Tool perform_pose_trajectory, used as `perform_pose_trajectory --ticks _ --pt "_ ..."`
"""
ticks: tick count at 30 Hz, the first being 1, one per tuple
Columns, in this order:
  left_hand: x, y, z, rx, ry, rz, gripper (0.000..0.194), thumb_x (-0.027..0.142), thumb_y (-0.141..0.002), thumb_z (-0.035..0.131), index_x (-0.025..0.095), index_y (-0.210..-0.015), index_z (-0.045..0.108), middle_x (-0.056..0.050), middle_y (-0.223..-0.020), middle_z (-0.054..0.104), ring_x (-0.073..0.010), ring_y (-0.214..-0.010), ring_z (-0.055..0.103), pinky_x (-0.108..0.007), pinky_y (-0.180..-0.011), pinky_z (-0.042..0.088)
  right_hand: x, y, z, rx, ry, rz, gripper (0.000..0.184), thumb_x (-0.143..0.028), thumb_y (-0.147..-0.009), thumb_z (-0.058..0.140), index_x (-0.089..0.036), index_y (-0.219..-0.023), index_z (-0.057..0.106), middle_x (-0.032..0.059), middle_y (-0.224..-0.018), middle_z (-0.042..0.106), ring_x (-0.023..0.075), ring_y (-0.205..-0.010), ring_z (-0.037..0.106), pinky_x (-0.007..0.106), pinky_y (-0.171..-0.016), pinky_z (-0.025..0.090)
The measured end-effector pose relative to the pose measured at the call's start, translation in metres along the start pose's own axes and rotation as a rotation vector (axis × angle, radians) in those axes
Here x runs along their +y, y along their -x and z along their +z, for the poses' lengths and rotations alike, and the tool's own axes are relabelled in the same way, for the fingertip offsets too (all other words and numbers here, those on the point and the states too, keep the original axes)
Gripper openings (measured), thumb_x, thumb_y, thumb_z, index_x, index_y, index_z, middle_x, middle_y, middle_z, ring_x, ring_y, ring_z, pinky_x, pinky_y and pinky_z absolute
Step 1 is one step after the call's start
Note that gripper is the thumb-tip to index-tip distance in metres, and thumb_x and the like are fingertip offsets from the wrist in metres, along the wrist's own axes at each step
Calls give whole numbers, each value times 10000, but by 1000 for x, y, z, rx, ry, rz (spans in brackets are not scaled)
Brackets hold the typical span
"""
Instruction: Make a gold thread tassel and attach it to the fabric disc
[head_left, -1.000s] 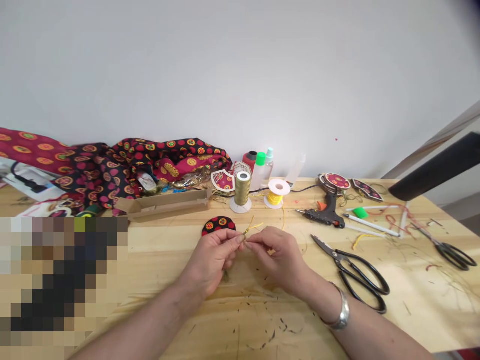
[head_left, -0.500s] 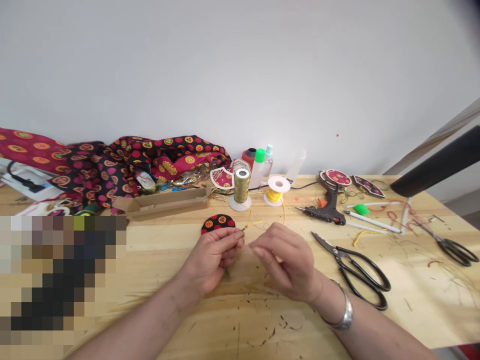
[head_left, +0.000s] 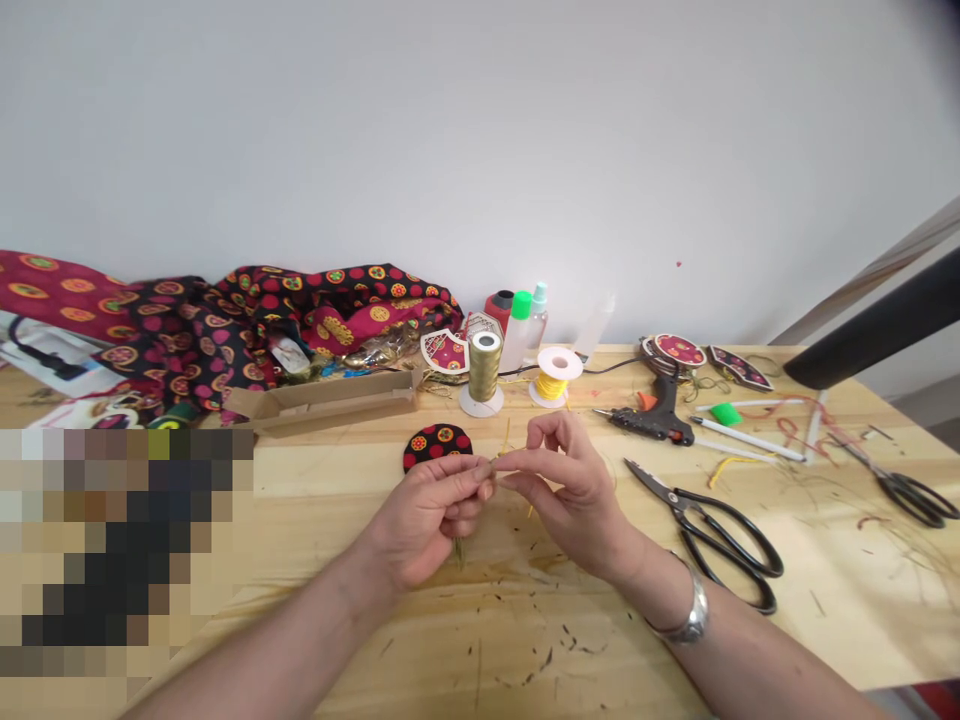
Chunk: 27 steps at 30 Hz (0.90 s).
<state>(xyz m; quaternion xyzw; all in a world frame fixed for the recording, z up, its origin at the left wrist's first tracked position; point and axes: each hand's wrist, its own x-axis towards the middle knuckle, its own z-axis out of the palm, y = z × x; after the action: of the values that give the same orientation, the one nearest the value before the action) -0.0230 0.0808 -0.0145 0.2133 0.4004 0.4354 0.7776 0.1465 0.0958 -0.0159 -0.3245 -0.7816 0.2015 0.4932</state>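
Note:
My left hand (head_left: 439, 510) is closed, thumb against forefinger, around a small olive-green thread tassel (head_left: 460, 552). Its strands hang out below my fingers, and yellow cord (head_left: 508, 436) sticks up from the top end. Thumb and forefinger of my right hand (head_left: 570, 490) meet right beside my left fingertips; what lies between them is too small to make out. Just behind my left hand a round black fabric piece (head_left: 437, 446) with red dots lies on the table, partly covered by the fingers.
A spool of olive thread (head_left: 484, 372) and a spool of yellow cord (head_left: 553, 385) stand behind the hands. Black-handled scissors (head_left: 679, 510) and a glue gun (head_left: 652, 420) lie at right. An open cardboard box (head_left: 337, 405) and patterned fabric (head_left: 202, 330) are at left.
My right hand has turned and moved in, bringing its fingertips up to the left ones. The left hand has hardly moved and still holds the tassel.

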Motion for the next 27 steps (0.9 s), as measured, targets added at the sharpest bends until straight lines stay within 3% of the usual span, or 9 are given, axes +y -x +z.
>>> perform_pose_trajectory --ticks 6,15,27 --pt "0 1 1 -20 -19 -11 243 244 -576 837 93 -726 720 23 -515 532 19 -391 275 -127 -383 132 -2 1 -1 -35 35 -23 180 -111 -825 612 -251 -886 706 19 -864 421 166 -864 455 338 -764 420" --pt "-2 3 2 -39 -55 -18 217 255 -609 819 94 -709 715 20 -529 531 16 -398 260 -142 -392 117 -7 -2 -2 -82 63 -4 159 -59 -817 591 -206 -799 648 24 -864 453 166 -845 451 331 -758 414" --pt "0 3 1 -60 -38 -50 218 243 -619 809 92 -737 705 31 -539 499 16 -402 243 -136 -390 112 -8 -3 -6 -167 120 -58 165 -63 -868 498 -197 -897 590 59 -969 508 179 -900 456 352 -807 425"
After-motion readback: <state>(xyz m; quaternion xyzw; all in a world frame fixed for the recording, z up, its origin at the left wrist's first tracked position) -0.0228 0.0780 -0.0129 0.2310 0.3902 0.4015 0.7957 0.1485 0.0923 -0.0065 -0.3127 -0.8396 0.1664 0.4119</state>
